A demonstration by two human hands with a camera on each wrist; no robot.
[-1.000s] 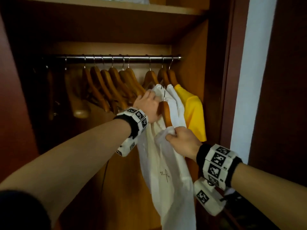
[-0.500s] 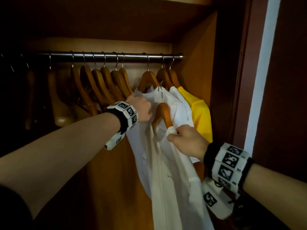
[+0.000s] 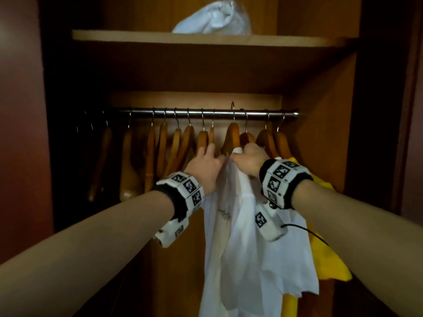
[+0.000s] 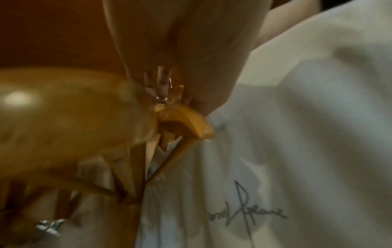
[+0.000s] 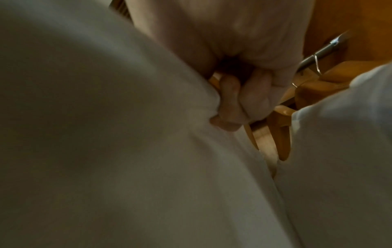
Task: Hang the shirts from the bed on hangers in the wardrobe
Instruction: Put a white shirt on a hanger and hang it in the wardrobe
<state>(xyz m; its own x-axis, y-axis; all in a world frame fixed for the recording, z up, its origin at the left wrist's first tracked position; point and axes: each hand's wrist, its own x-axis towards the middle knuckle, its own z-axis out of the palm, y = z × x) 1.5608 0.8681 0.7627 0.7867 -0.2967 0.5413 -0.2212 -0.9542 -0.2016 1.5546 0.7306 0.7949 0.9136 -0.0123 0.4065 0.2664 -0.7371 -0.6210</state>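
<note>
In the head view both hands are raised to the metal rail (image 3: 183, 113) inside the wardrobe. Between them hangs a white shirt (image 3: 242, 248) with a small signature print (image 4: 244, 213), on a wooden hanger (image 3: 232, 136). The hanger's hook (image 3: 233, 106) pokes up just above the rail. My left hand (image 3: 206, 161) holds the shirt's left shoulder, with its fingers among the neighbouring hangers. My right hand (image 3: 249, 159) grips the shirt's fabric (image 5: 106, 134) against the hanger, its fingers (image 5: 229, 104) curled. A yellow shirt (image 3: 329, 259) hangs at the far right.
Several bare wooden hangers (image 3: 160, 152) crowd the rail to the left. More white cloth (image 3: 290, 259) hangs between the held shirt and the yellow one. A shelf (image 3: 137, 37) above carries a white bundle (image 3: 212, 19). The wardrobe's side wall (image 3: 325, 133) is close on the right.
Both hands have lifted the shirt and its hanger up to the rail, so the hook now stands at rail height. My view has tilted up and shows the upper shelf.
</note>
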